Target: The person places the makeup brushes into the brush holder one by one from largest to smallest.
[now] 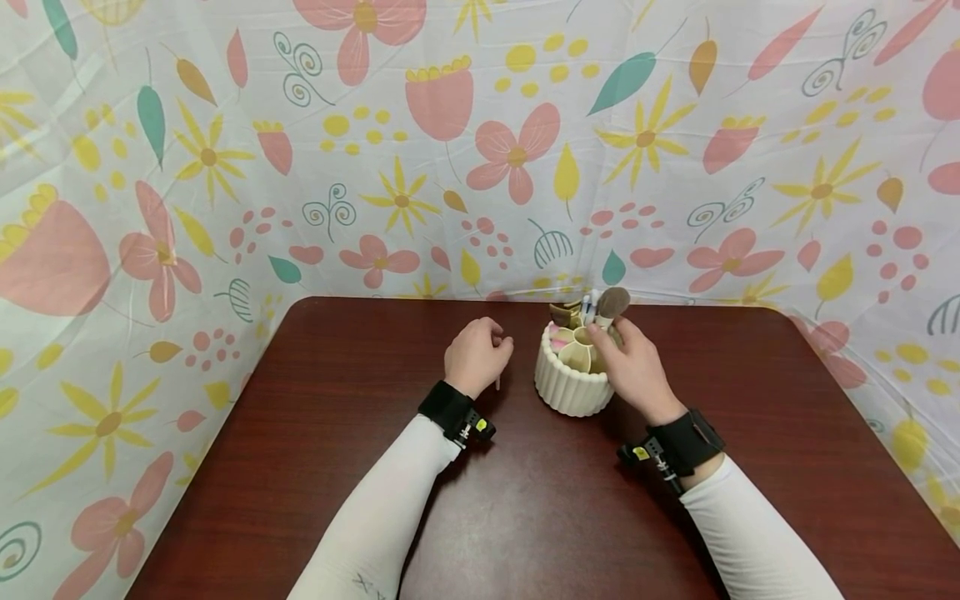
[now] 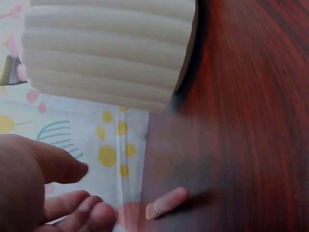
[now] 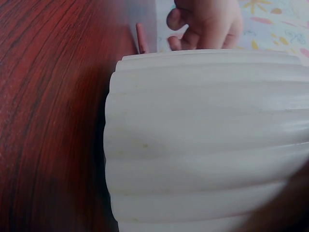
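Note:
A cream round organizer (image 1: 576, 383) with ribbed sides and petal-shaped compartments stands on the table. A makeup brush (image 1: 614, 302) with a grey-brown head, white pens and a gold-coloured item rise at its back. My right hand (image 1: 637, 367) grips its right rim, thumb over the compartments, the other fingers partly hidden behind. To the left of the organizer, my left hand (image 1: 477, 358) hovers with loosely bent fingers, nothing between thumb and fingertips in the left wrist view. Close below its fingers is a small pink tube (image 2: 168, 203), close to the tabletop.
The dark reddish-brown table (image 1: 337, 400) has its back edge just behind the organizer. A white cloth (image 1: 442, 217) printed with flowers and leaves hangs behind and along the sides. Black straps with cameras sit on both wrists.

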`<state>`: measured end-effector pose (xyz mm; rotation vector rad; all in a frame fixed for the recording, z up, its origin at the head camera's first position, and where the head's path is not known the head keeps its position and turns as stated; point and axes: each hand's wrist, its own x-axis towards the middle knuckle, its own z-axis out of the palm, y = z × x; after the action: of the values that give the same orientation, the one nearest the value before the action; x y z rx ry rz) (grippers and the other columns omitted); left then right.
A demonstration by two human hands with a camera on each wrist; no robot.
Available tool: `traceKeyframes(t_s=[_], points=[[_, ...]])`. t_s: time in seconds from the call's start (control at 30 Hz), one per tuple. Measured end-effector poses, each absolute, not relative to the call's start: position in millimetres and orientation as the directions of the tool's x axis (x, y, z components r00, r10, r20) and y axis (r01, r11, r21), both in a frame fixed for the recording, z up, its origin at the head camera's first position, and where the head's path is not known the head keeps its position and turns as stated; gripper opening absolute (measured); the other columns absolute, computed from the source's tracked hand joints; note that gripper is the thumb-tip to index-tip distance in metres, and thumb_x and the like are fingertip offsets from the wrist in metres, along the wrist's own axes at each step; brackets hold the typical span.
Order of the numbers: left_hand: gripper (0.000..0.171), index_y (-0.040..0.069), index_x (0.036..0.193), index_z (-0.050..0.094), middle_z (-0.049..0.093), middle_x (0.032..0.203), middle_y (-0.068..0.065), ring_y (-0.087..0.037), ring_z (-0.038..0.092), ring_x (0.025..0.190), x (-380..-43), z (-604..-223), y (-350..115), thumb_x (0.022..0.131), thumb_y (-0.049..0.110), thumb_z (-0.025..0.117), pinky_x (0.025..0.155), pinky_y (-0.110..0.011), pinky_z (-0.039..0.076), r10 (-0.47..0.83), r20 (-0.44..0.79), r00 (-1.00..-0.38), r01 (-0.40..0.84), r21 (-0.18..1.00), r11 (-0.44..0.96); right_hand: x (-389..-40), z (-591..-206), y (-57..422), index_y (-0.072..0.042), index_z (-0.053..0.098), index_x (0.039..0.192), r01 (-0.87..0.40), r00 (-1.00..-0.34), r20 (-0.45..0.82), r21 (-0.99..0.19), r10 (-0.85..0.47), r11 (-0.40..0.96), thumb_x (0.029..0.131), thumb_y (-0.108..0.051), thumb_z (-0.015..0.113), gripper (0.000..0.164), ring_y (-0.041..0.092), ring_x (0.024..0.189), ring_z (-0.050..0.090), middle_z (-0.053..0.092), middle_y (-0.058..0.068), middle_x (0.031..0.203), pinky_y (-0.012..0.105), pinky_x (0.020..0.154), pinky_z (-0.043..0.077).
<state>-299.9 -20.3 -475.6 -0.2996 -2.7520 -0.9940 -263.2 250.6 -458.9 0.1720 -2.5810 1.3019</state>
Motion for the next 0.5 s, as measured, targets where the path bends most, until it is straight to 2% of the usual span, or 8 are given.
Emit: traceKeyframes(t_s=[0.1, 0.23, 0.33, 0.5], points=[[0.024, 0.009, 0.12, 0.077, 0.074, 0.112, -0.005, -0.022, 0.072, 0.093, -300.8, -476.8, -22.1, 0.11, 0.03, 0.071, 0.076, -0.041, 0.06, 0.122, 0.206, -0.971, 0.224, 0.599, 0.769, -263.2, -459.4, 251.0, -0.003, 0.061, 0.149, -0.214, -0.963, 0.271, -0.774, 0.006, 0.595, 0.116, -0.055, 0.053, 0.063, 0.044, 0.141, 0.056, 0.063, 0.025, 0.148, 0.063, 0.115, 0.042], [0.021, 0.01, 0.111, 0.076, 0.074, 0.108, -0.003, -0.02, 0.07, 0.085, -302.5, -479.0, -23.4, 0.108, 0.031, 0.074, 0.069, -0.037, 0.058, 0.12, 0.16, -0.98, 0.192, 0.589, 0.785, -263.6, -459.5, 250.7, -0.003, 0.062, 0.148, -0.214, -0.962, 0.272, -0.773, 0.007, 0.597, 0.116, -0.056, 0.053, 0.062, 0.043, 0.14, 0.056, 0.063, 0.025, 0.148, 0.063, 0.115, 0.042], [0.019, 0.012, 0.099, 0.072, 0.072, 0.096, 0.0, -0.017, 0.067, 0.076, -304.7, -481.4, -23.5, 0.106, 0.03, 0.077, 0.061, -0.033, 0.053, 0.118, 0.142, -0.983, 0.179, 0.581, 0.794, -263.9, -459.4, 250.4, -0.003, 0.062, 0.147, -0.214, -0.962, 0.272, -0.772, 0.008, 0.599, 0.116, -0.056, 0.054, 0.062, 0.043, 0.14, 0.057, 0.064, 0.025, 0.146, 0.063, 0.115, 0.042], [0.029, 0.014, 0.081, 0.067, 0.063, 0.069, 0.0, -0.019, 0.059, 0.059, -309.4, -487.5, -22.8, 0.104, 0.027, 0.079, 0.049, -0.031, 0.043, 0.128, 0.103, -0.986, 0.163, 0.57, 0.806, -264.4, -459.8, 250.8, -0.003, 0.062, 0.147, -0.211, -0.963, 0.271, -0.77, 0.009, 0.603, 0.116, -0.056, 0.053, 0.062, 0.043, 0.139, 0.057, 0.064, 0.025, 0.146, 0.063, 0.115, 0.043]])
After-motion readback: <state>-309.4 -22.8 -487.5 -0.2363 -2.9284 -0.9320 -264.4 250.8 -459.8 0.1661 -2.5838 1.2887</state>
